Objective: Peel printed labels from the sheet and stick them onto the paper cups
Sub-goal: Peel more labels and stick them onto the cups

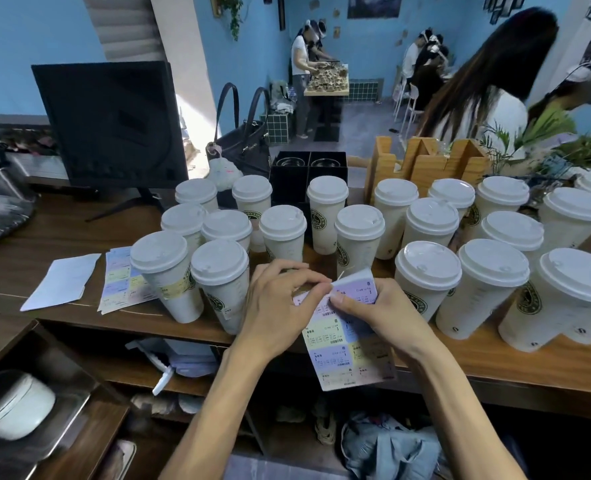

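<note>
A label sheet [342,348] with pastel printed labels hangs in front of me over the counter's front edge. My right hand [377,310] holds the sheet's folded top, thumb on its face. My left hand [280,306] pinches at a label's edge near the sheet's top left corner. Several white lidded paper cups [425,271] with green logos crowd the wooden counter [529,362]. One cup at the left [169,275] carries a yellow label on its side.
A second label sheet [121,282] and a white backing paper [62,282] lie at the counter's left. A black monitor [110,123], a black box [308,171], a wooden holder [425,164] and a handbag [242,140] stand behind the cups. People work in the room beyond.
</note>
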A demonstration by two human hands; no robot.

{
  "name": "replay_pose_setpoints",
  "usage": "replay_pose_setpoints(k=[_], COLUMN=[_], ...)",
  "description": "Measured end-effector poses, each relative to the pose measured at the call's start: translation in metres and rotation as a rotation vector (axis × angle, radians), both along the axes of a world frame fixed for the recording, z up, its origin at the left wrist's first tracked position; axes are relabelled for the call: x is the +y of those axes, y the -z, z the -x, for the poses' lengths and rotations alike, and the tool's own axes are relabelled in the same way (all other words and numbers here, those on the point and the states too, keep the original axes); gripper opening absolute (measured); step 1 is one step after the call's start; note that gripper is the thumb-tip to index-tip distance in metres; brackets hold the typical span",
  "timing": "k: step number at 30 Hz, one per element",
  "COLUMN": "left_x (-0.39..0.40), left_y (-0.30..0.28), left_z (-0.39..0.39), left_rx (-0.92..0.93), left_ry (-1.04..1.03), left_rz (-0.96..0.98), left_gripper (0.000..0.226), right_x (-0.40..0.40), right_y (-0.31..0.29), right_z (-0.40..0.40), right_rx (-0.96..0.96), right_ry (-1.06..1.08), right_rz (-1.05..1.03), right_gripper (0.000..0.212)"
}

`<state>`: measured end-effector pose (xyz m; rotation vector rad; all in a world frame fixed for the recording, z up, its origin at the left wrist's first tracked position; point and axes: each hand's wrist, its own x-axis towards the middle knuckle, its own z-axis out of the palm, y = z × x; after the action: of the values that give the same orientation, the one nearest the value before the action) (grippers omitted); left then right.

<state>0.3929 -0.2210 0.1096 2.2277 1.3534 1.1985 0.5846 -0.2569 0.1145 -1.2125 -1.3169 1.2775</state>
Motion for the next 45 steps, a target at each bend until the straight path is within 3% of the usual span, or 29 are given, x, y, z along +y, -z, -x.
replay_pose_setpoints(k=[32, 37, 45], left_x=[0.005, 0.007, 0.007], left_y=[-0.006, -0.007, -0.011], left_z=[-0.004, -0.002, -0.004], left_rx=[-0.033, -0.217, -0.45], left_ry=[0.089, 0.037, 0.005], left_rz=[0.104, 0.241, 0.299], left_gripper=[0.01, 0.015, 0.013], right_x=[0.002, -0.003, -0.005], right_y=[0.006, 0.004, 0.003], right_z=[-0.002, -0.006, -0.002], right_rx=[-0.122, -0.067, -0.007], right_ry=[-0.003, -0.019, 0.047], right_rz=[-0.076, -0.008, 0.049], right_gripper=[0.01, 0.016, 0.018])
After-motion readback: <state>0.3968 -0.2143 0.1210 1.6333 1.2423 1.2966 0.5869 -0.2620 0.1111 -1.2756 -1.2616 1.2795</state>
